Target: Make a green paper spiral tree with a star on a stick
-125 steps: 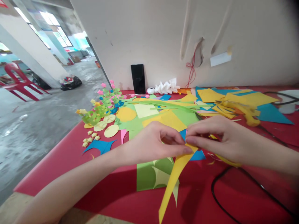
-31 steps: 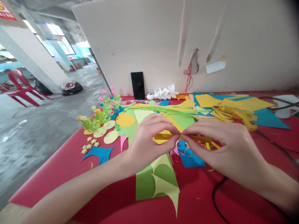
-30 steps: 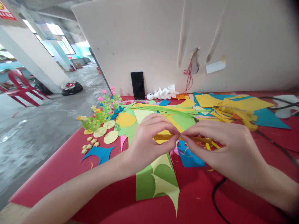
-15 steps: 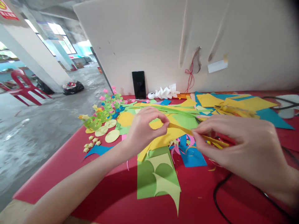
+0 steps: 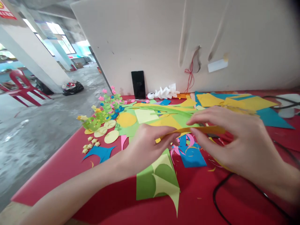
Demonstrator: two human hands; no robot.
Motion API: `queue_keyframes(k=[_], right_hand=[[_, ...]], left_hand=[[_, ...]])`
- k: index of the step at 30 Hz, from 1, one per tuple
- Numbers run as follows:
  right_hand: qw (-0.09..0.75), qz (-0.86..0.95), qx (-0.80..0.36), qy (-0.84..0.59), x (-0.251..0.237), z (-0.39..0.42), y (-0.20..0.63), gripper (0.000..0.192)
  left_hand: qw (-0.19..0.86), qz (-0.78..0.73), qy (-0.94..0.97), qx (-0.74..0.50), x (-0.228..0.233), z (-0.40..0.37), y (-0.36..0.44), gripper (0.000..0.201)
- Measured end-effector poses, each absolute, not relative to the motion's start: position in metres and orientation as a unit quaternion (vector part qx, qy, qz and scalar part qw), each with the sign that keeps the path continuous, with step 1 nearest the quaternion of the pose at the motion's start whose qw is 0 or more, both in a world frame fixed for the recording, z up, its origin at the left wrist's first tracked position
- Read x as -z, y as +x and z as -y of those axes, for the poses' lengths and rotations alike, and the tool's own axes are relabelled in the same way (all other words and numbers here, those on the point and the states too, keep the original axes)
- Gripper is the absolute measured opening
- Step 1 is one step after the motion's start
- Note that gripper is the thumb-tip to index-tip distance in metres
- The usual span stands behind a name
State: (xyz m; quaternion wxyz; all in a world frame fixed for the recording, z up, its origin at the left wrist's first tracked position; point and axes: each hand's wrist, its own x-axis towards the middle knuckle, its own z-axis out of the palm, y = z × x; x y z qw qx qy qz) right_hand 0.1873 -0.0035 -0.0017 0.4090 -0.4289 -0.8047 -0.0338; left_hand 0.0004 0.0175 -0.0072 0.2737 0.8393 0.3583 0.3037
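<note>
A narrow yellow paper strip (image 5: pixel 194 130) runs level between my two hands above the red table (image 5: pixel 110 193). My left hand (image 5: pixel 150 147) pinches its left end with thumb and fingertips. My right hand (image 5: pixel 236 137) grips the right part, fingers curled over it. Below the hands lie a green sheet with round cut-outs (image 5: pixel 157 181) and a blue paper scrap (image 5: pixel 191 156) with pink curls on it.
Paper sheets in yellow, green and blue (image 5: pixel 234 103) cover the back of the table. Small folded stars (image 5: pixel 90 143), pale discs (image 5: pixel 111 136) and green paper chains (image 5: pixel 98 117) sit at the left. A black phone (image 5: pixel 137 84) leans on the wall. A black cable (image 5: pixel 217 193) loops at the right.
The long yellow strip that hung down from my hands is now a narrow band held level between both hands. My left hand has dropped lower and my right has slid along the strip.
</note>
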Motion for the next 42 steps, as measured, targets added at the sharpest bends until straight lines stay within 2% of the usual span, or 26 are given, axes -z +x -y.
queue_keyframes(k=[9,18,22,29,35,42], right_hand=[[0.433,0.801,0.119,-0.395,0.002,0.010,0.185,0.004],[0.424,0.820,0.024,-0.383,0.005,0.008,0.178,0.005],[0.421,0.819,0.021,-0.389,0.007,0.009,0.177,0.007],[0.387,0.815,0.029,-0.429,0.002,0.004,0.187,0.008],[0.357,0.820,0.116,-0.432,-0.001,-0.009,0.201,0.009],[0.285,0.831,0.141,-0.456,0.005,-0.027,0.221,0.006]], left_hand=[[0.191,-0.325,0.870,-0.318,0.011,-0.013,-0.001,0.017],[0.147,-0.303,0.889,-0.311,0.011,-0.008,0.003,0.016],[0.171,-0.285,0.888,-0.316,0.014,-0.008,0.002,0.020],[0.178,-0.303,0.872,-0.341,0.010,-0.008,-0.002,0.018],[0.177,-0.350,0.861,-0.322,0.003,-0.010,-0.003,0.024],[0.161,-0.366,0.862,-0.312,0.005,-0.013,-0.001,0.025]])
